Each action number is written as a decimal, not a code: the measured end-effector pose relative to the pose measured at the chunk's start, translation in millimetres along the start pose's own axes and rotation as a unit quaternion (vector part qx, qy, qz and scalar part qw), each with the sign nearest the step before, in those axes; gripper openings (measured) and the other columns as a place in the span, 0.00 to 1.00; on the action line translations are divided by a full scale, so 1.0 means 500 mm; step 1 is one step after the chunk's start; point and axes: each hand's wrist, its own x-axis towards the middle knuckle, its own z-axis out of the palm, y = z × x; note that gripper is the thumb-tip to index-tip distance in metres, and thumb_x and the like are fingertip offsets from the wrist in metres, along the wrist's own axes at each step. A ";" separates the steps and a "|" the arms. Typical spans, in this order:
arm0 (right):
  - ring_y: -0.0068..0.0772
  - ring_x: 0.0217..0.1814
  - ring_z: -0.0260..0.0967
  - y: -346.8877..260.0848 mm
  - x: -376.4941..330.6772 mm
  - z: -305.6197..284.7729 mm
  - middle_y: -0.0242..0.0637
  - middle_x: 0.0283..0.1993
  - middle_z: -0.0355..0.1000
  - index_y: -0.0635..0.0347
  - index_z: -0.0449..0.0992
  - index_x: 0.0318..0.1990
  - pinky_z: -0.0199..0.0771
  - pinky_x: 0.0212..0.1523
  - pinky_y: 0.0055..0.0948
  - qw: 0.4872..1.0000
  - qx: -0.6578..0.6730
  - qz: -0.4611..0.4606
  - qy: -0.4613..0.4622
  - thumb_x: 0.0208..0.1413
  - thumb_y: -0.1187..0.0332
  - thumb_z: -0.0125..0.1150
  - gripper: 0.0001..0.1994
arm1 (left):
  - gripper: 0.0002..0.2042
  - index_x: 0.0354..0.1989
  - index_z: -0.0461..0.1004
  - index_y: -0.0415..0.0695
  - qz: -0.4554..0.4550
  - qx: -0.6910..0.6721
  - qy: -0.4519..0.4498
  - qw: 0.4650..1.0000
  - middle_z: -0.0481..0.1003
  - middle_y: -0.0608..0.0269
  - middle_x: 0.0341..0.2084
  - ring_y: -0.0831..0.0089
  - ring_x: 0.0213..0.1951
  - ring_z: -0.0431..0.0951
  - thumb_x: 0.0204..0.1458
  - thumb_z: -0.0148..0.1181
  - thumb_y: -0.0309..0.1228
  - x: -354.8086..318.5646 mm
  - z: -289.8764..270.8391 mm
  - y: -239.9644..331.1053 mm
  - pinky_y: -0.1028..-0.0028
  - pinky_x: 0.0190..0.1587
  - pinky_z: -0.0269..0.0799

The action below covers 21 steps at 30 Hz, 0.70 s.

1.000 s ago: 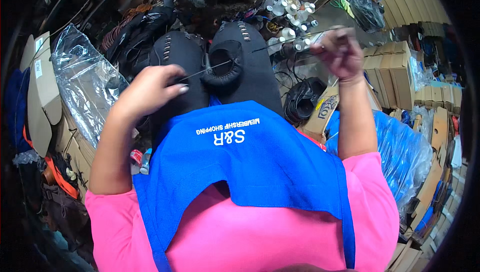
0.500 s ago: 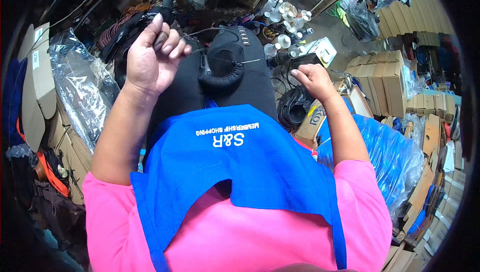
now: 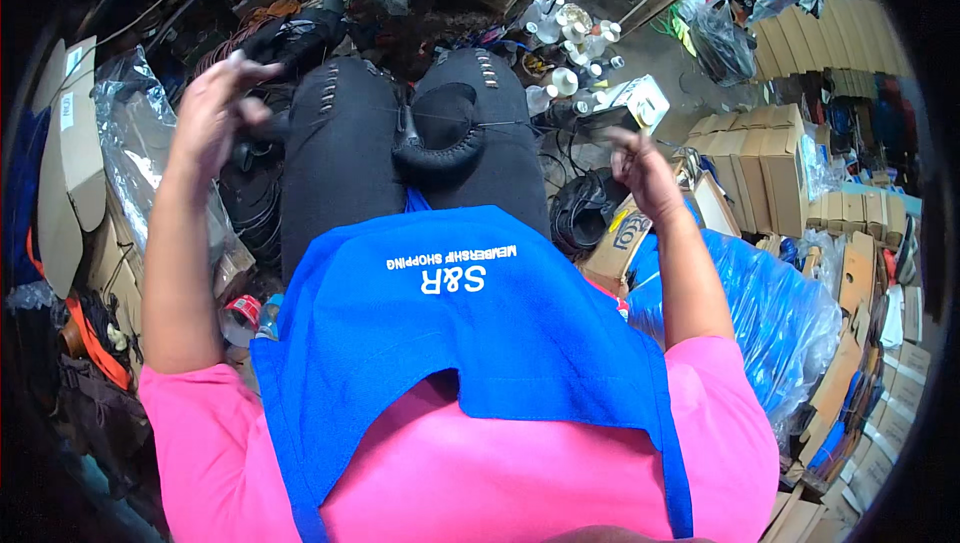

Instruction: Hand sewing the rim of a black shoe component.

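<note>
A black shoe-like piece (image 3: 440,148) with a thick stitched rim sits between my black-clad knees. Thin dark thread (image 3: 490,125) runs out from it on both sides, toward each hand. My left hand (image 3: 218,101) is raised at the far left, blurred, its fingers curled together at the thread's end. Out to the right, my right hand (image 3: 645,171) is closed on the other end, also a little smeared. Neither hand touches the black piece. A blue apron (image 3: 460,313) covers my lap.
Several plastic bottles (image 3: 570,38) stand ahead on the right, near a white container (image 3: 640,101). Coiled black material (image 3: 585,211) lies beside my right knee. Cardboard stacks (image 3: 760,163) and a blue plastic-wrapped bundle (image 3: 740,303) fill the right side. Clear plastic sheeting (image 3: 135,133) lies at left.
My left hand has swung outward to the left, away from the black piece. My right hand has moved slightly right and down. The black piece has barely shifted between the knees.
</note>
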 end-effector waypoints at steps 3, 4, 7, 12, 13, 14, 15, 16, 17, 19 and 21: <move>0.20 0.41 0.62 -0.058 0.036 -0.002 0.32 0.44 0.68 0.60 0.67 0.56 0.60 0.38 0.24 0.966 -0.139 -0.040 0.215 0.60 0.50 0.47 0.25 | 0.15 0.41 0.76 0.39 0.074 0.164 0.066 0.981 0.76 0.58 0.40 0.72 0.39 0.74 0.59 0.49 0.39 -0.014 -0.038 -0.010 0.74 0.46 0.67; 0.22 0.43 0.63 -0.090 0.048 0.030 0.32 0.46 0.69 0.61 0.67 0.57 0.62 0.42 0.26 0.960 -0.178 -0.106 0.191 0.58 0.52 0.51 0.25 | 0.13 0.41 0.76 0.39 0.099 0.253 0.037 0.962 0.75 0.59 0.39 0.71 0.41 0.73 0.57 0.51 0.36 -0.024 0.000 0.008 0.74 0.48 0.66; 0.28 0.48 0.67 -0.183 0.090 0.170 0.35 0.46 0.71 0.59 0.66 0.58 0.66 0.51 0.31 0.938 -0.260 -0.229 0.005 0.53 0.57 0.61 0.27 | 0.11 0.38 0.77 0.38 0.165 0.396 -0.134 0.894 0.73 0.58 0.36 0.66 0.44 0.73 0.47 0.59 0.29 -0.039 0.142 0.044 0.71 0.49 0.66; 0.31 0.39 0.71 -0.250 0.152 0.357 0.38 0.35 0.74 0.56 0.72 0.48 0.70 0.40 0.30 0.776 -0.572 -0.168 -0.207 0.48 0.52 0.64 0.23 | 0.17 0.41 0.77 0.42 0.182 0.466 -0.320 0.805 0.72 0.54 0.40 0.58 0.45 0.73 0.40 0.67 0.32 -0.012 0.268 0.012 0.65 0.49 0.68; 0.33 0.37 0.72 -0.248 0.166 0.370 0.40 0.32 0.74 0.57 0.73 0.45 0.70 0.39 0.31 0.728 -0.630 -0.154 -0.222 0.47 0.50 0.65 0.24 | 0.18 0.41 0.77 0.42 0.183 0.471 -0.321 0.801 0.73 0.54 0.39 0.57 0.45 0.73 0.39 0.67 0.33 -0.006 0.277 0.002 0.65 0.48 0.68; 0.37 0.39 0.73 -0.247 0.174 0.377 0.42 0.35 0.75 0.59 0.73 0.41 0.70 0.38 0.34 0.709 -0.654 -0.118 -0.236 0.45 0.48 0.66 0.25 | 0.18 0.40 0.77 0.42 0.183 0.481 -0.318 0.796 0.73 0.54 0.38 0.57 0.44 0.74 0.39 0.68 0.33 -0.003 0.283 -0.004 0.64 0.47 0.69; 0.33 0.35 0.72 -0.245 0.176 0.383 0.38 0.31 0.74 0.59 0.73 0.40 0.70 0.36 0.32 0.718 -0.645 -0.074 -0.252 0.47 0.48 0.64 0.23 | 0.17 0.39 0.77 0.41 0.183 0.490 -0.317 0.791 0.74 0.54 0.37 0.56 0.43 0.74 0.38 0.68 0.33 -0.002 0.287 -0.006 0.64 0.46 0.69; 0.30 0.33 0.71 -0.246 0.176 0.381 0.36 0.29 0.73 0.59 0.73 0.38 0.69 0.35 0.30 0.726 -0.626 -0.041 -0.281 0.48 0.48 0.63 0.22 | 0.17 0.39 0.77 0.41 0.185 0.492 -0.316 0.790 0.74 0.54 0.37 0.56 0.43 0.74 0.38 0.68 0.33 -0.003 0.288 -0.007 0.64 0.46 0.69; 0.27 0.31 0.69 -0.245 0.172 0.377 0.34 0.27 0.72 0.60 0.73 0.36 0.68 0.33 0.29 0.733 -0.605 -0.008 -0.309 0.49 0.48 0.63 0.22 | 0.17 0.38 0.76 0.41 0.178 0.483 -0.320 0.795 0.74 0.53 0.36 0.55 0.42 0.74 0.38 0.68 0.33 -0.005 0.288 -0.008 0.64 0.45 0.69; 0.21 0.27 0.66 -0.234 0.157 0.381 0.30 0.23 0.69 0.61 0.74 0.31 0.65 0.30 0.27 0.760 -0.572 0.019 -0.308 0.51 0.50 0.62 0.20 | 0.17 0.36 0.74 0.40 0.172 0.471 -0.321 0.803 0.74 0.52 0.36 0.54 0.42 0.74 0.37 0.69 0.32 -0.011 0.285 -0.021 0.63 0.44 0.69; 0.21 0.26 0.65 -0.220 0.136 0.379 0.29 0.22 0.69 0.62 0.74 0.29 0.65 0.29 0.27 0.768 -0.572 -0.049 -0.283 0.51 0.52 0.62 0.19 | 0.16 0.34 0.72 0.40 0.177 0.488 -0.312 0.796 0.73 0.52 0.35 0.54 0.41 0.74 0.36 0.69 0.31 -0.023 0.288 -0.027 0.62 0.43 0.69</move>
